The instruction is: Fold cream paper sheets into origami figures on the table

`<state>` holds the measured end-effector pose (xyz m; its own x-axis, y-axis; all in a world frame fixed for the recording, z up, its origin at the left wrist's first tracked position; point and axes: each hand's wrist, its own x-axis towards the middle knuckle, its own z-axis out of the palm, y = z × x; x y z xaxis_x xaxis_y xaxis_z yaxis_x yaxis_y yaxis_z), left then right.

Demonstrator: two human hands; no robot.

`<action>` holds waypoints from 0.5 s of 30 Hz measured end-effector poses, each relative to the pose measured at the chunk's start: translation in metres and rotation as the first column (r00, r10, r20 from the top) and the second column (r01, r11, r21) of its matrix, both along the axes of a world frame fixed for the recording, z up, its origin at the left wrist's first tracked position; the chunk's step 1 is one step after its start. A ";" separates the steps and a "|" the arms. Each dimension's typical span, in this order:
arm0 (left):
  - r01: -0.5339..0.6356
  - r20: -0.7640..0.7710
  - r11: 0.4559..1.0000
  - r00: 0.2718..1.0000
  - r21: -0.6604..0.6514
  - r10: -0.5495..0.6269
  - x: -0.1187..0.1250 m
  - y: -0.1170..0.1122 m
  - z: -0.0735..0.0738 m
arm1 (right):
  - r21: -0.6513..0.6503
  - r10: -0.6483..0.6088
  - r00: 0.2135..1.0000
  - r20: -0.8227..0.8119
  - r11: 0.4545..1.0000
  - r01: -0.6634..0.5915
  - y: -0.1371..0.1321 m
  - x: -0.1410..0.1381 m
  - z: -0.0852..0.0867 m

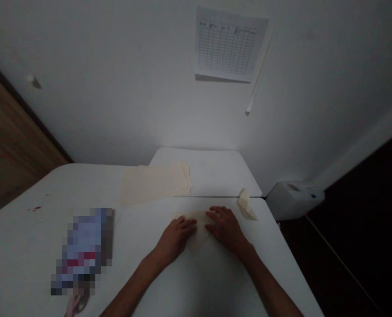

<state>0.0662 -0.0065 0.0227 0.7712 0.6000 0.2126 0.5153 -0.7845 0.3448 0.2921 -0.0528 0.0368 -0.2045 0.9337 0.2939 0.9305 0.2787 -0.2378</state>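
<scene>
The left hand point(175, 240) and right hand point(225, 228), both open, lay flat on one folded cream paper point(199, 222) on a white table point(202, 281). Beyond were one folded piece point(245, 204), one paper stack point(154, 182), a second table point(212, 169) and one wall chart point(229, 44).

Blurred packet point(83, 246) blocks left side; folded paper point(245, 204) right, manila sheets point(154, 182) ahead.

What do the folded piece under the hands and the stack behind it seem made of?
The folded piece looks like matte cream paper, given its creases. The stack looks like similar paper or thin manila card; the look leaves that open.
</scene>
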 end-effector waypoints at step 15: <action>-0.167 0.099 0.986 0.981 0.005 0.166 -0.004 0.014 0.005 | -0.107 0.128 0.989 -0.076 0.985 -0.135 0.018 -0.002 0.009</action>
<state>0.0623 0.0079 0.0279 0.6359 0.7148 0.2910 0.6031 -0.6955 0.3906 0.2902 -0.0349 0.0457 -0.3107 0.9276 0.2073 0.8681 0.3658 -0.3357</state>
